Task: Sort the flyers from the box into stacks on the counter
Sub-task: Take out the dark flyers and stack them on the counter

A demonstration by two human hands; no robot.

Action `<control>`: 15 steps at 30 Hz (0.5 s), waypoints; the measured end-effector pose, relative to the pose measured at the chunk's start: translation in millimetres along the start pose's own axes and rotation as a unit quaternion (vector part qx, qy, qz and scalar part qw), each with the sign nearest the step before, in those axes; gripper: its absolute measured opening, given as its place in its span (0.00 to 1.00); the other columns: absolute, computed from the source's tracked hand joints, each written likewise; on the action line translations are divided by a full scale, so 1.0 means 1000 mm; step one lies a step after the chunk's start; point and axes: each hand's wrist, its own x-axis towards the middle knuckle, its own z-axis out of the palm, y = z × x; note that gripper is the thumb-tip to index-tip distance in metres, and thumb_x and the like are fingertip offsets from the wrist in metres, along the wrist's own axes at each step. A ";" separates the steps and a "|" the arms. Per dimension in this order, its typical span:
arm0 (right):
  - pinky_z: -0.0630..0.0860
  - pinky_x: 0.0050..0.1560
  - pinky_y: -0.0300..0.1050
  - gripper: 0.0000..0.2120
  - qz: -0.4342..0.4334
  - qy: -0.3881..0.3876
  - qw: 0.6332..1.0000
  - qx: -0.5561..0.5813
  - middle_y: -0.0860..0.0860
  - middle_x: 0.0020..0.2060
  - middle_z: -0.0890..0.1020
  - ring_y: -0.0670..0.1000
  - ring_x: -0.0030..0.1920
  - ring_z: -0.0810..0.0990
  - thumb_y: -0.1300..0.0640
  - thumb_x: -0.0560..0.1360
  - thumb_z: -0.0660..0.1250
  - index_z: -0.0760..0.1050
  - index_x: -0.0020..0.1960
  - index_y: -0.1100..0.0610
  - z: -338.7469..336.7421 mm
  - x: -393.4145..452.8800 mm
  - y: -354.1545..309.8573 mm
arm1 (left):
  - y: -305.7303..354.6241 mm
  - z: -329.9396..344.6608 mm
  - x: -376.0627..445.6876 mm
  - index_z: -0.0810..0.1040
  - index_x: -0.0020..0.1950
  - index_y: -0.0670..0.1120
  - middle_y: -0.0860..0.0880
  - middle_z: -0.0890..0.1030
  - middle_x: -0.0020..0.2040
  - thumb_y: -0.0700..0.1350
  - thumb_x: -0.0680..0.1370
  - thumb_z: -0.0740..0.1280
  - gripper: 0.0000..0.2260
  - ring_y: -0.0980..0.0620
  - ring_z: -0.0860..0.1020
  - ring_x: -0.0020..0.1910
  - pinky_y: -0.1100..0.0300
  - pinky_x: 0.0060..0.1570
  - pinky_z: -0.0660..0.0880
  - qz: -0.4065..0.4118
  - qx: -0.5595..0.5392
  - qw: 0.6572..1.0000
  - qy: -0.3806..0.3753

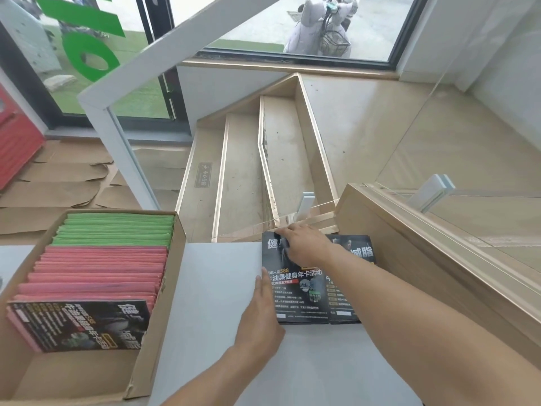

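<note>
Now the counter [222,288], a plain pale grey top, lies under both hands, with the box [164,288] well off to the left of the left hand [260,320]. It is open cardboard with flyers packed on edge: green ones at the far end, pink ones nearer, and one dark flyer [79,326] lying flat at the near end. Between the hands sits the stack [295,291], black glossy sheets with white and yellow print, and a second like pile [348,285] shows just beyond the right forearm. The left hand is flat, straight fingers pressed to the stack's left edge, likely to square it. The right hand [304,246] rests over the stack's far end, fingers bent down on the top corner; whether it pinches a sheet I cannot tell.
</note>
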 end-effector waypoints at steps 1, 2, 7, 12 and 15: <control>0.70 0.69 0.57 0.25 -0.001 -0.006 1.000 0.004 0.56 0.69 0.74 0.58 0.69 0.72 0.59 0.80 0.59 0.63 0.77 0.51 -0.001 0.000 -0.002 | 0.001 0.001 0.002 0.31 0.81 0.49 0.48 0.48 0.84 0.40 0.77 0.68 0.49 0.48 0.61 0.79 0.60 0.65 0.69 0.000 0.002 1.000 0.014; 0.72 0.68 0.58 0.26 0.000 -0.011 1.000 0.006 0.56 0.69 0.74 0.59 0.69 0.73 0.60 0.80 0.59 0.63 0.77 0.52 -0.003 0.001 -0.003 | 0.001 0.002 0.004 0.31 0.81 0.51 0.49 0.53 0.83 0.41 0.78 0.68 0.48 0.48 0.67 0.75 0.59 0.62 0.72 -0.001 0.001 1.000 0.027; 0.75 0.63 0.59 0.26 0.003 -0.012 1.000 -0.007 0.56 0.67 0.74 0.60 0.67 0.73 0.61 0.79 0.59 0.64 0.77 0.52 -0.004 0.005 -0.006 | 0.002 0.002 0.005 0.34 0.81 0.57 0.51 0.69 0.75 0.44 0.78 0.67 0.46 0.49 0.79 0.59 0.56 0.54 0.77 -0.013 -0.018 0.998 0.052; 0.76 0.60 0.58 0.29 -0.005 -0.017 0.999 -0.033 0.56 0.69 0.72 0.61 0.66 0.74 0.61 0.80 0.58 0.60 0.79 0.46 -0.003 0.012 -0.012 | 0.002 0.003 0.003 0.33 0.80 0.56 0.49 0.67 0.78 0.40 0.79 0.63 0.44 0.47 0.75 0.67 0.55 0.63 0.75 -0.031 -0.023 0.998 0.045; 0.76 0.61 0.59 0.27 -0.006 -0.014 0.999 -0.041 0.56 0.70 0.72 0.61 0.66 0.73 0.57 0.82 0.57 0.58 0.80 0.46 0.001 0.014 -0.014 | 0.005 0.003 0.002 0.32 0.81 0.53 0.48 0.65 0.79 0.40 0.79 0.64 0.45 0.46 0.73 0.70 0.55 0.65 0.72 -0.049 -0.033 0.997 0.040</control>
